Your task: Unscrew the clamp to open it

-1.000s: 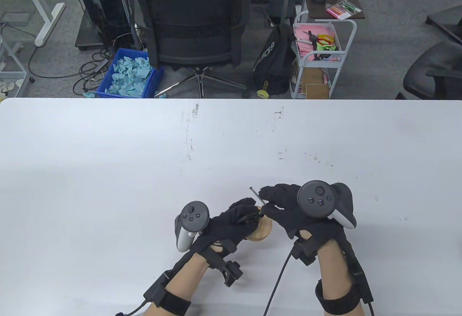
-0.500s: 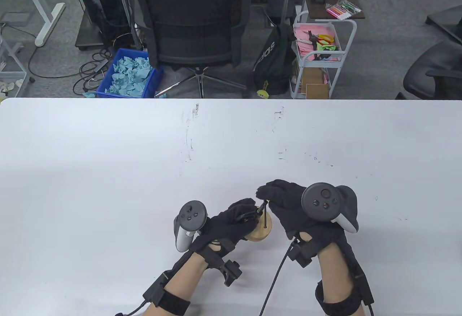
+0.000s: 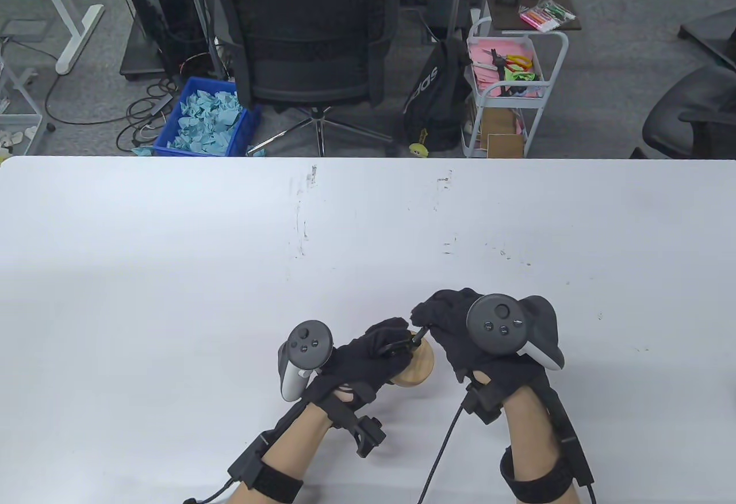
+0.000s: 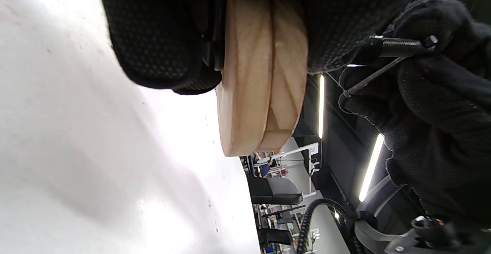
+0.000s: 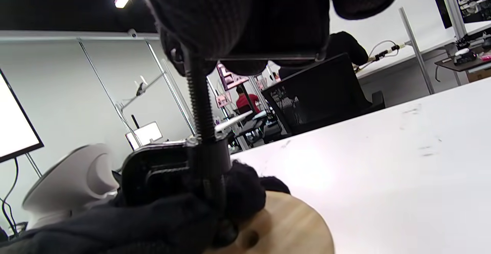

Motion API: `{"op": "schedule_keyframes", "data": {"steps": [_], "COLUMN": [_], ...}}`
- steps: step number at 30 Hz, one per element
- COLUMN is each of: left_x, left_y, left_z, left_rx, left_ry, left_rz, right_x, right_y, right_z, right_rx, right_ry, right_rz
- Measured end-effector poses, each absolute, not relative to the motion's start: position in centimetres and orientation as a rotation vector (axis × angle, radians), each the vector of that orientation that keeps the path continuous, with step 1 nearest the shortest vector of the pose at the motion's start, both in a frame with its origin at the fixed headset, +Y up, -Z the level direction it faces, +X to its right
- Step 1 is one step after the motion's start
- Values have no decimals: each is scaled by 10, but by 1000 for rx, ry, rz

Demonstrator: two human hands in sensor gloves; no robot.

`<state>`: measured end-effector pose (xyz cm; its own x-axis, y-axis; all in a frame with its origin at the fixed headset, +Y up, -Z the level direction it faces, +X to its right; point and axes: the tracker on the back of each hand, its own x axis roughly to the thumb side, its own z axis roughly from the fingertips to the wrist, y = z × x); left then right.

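**Two hands on the clamp, the screw standing upright between them**

Two hands are busy now, both near the front edge of the desk. My left hand grips the black clamp together with the round wooden discs that it clamps; in the left wrist view I see two discs lying face to face. My right hand is just beside it, on the right and a little higher, and its fingertips pinch the thin cross bar at the top of the threaded screw.

What matters for the next move is the axis of the screw. In the right wrist view it goes nearly straight up from the clamp body into my right fingers, so my right hand sits over the top end and the clamp is below it. I judge that the turning must go around this upright axis, while my left hand keeps the body from turning with it. A long part of the thread shows above the clamp body, but I cannot tell whether the screw foot presses the wood or is free, because my left glove hides it.
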<state>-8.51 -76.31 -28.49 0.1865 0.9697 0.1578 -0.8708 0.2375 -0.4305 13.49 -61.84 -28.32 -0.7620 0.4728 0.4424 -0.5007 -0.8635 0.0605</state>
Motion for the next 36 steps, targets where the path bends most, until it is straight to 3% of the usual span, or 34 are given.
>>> {"op": "schedule_keyframes", "data": {"steps": [7, 14, 19, 26, 36], "left_x": [-88, -90, -87, -89, -94], "left_y": [-760, -760, -758, -762, -759], "left_z": [-284, -285, -283, -285, -286], "left_rx": [-241, -224, -219, -244, -215], "left_ry": [-428, -418, -435, -418, -411], "left_rz": [1339, 1319, 1253, 1289, 1272], "right_x": [150, 156, 142, 127, 145], "right_y": [-608, -619, -625, -621, -615], "right_z": [-278, -287, -287, -282, -281], "right_rx": [505, 436, 560, 726, 595], "right_ry": [-266, -107, -32, -86, -111], "right_rz": [2525, 2614, 2546, 2493, 2520]}}
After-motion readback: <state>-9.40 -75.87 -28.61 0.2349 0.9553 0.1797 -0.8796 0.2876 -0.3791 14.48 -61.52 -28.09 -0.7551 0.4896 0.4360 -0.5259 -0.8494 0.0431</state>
